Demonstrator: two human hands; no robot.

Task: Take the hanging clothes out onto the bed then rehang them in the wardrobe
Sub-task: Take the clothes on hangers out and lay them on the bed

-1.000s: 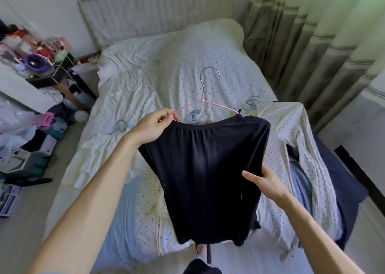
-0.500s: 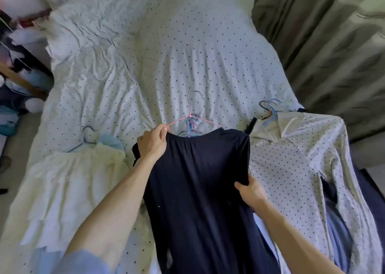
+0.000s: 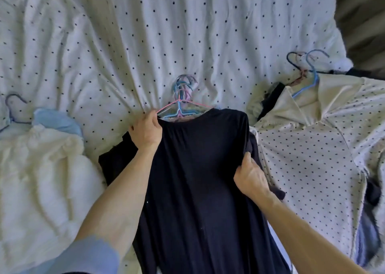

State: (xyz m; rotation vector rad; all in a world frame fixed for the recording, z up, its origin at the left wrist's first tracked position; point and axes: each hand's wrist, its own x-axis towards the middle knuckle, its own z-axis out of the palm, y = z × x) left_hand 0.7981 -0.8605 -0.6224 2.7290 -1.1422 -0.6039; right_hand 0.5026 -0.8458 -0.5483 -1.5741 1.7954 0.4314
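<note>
A black garment on a pink wire hanger lies on the dotted bedspread, over a small pile of clothes with blue and pink hangers. My left hand grips the garment's upper left corner at the hanger's end. My right hand pinches the garment's right edge lower down. To the right lies a cream dotted shirt on a blue hanger. To the left lies a cream ruffled garment with a light blue piece on a dark hanger.
A curtain hangs at the upper right beside the bed. Dark and blue clothes lie under the dotted shirt at the right edge. The upper part of the bedspread holds only wrinkles.
The black garment has come down from mid-air onto the pile on the bed. The camera has moved closer and tilted down, so the floor and side clutter have left the view.
</note>
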